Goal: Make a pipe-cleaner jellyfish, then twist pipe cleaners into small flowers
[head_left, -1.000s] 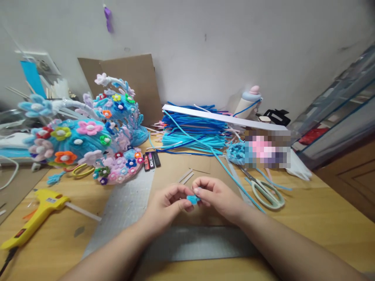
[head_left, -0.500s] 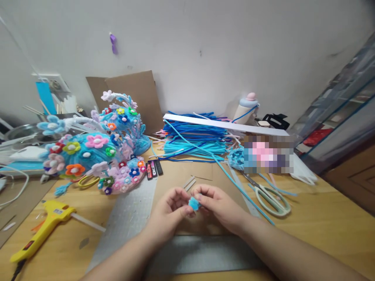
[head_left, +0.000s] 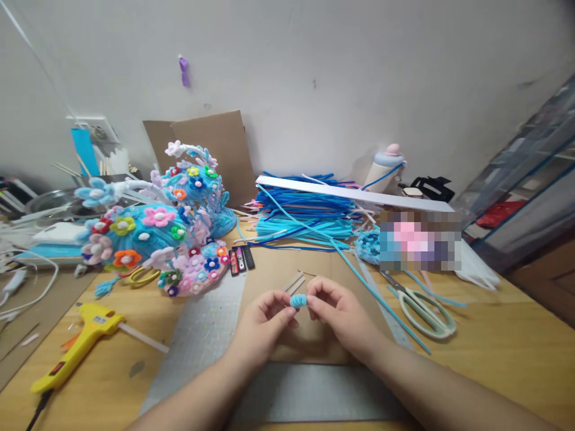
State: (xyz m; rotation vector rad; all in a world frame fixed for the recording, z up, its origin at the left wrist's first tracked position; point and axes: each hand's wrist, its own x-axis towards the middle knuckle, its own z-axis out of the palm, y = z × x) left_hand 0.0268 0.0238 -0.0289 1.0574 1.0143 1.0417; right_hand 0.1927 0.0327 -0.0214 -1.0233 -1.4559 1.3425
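A short light-blue coil of fuzzy pipe cleaner [head_left: 297,300] is held between my two hands, above the brown cardboard [head_left: 314,342]. My left hand [head_left: 266,323] pinches its left end between thumb and fingers. On its right end, the thumb and fingertips of my right hand [head_left: 336,311] are closed. The coil lies roughly level, and its ends are partly hidden by my fingertips. Two thin pale sticks [head_left: 294,281] lie on the cardboard just beyond my hands. Under the cardboard is a grey cutting mat [head_left: 197,335].
Blue pipe cleaners [head_left: 305,209] are piled at the back. Flower-covered blue craft pieces [head_left: 148,236] stand at left, near a yellow glue gun [head_left: 81,347]. Scissors [head_left: 424,311] lie at right beside a long light-blue pipe cleaner [head_left: 381,293]. A bottle [head_left: 381,169] stands by the wall.
My hands have turned the blue piece, so its coiled loops now show side-on between my fingertips. The whole view has shifted slightly, with the table things appearing further right.
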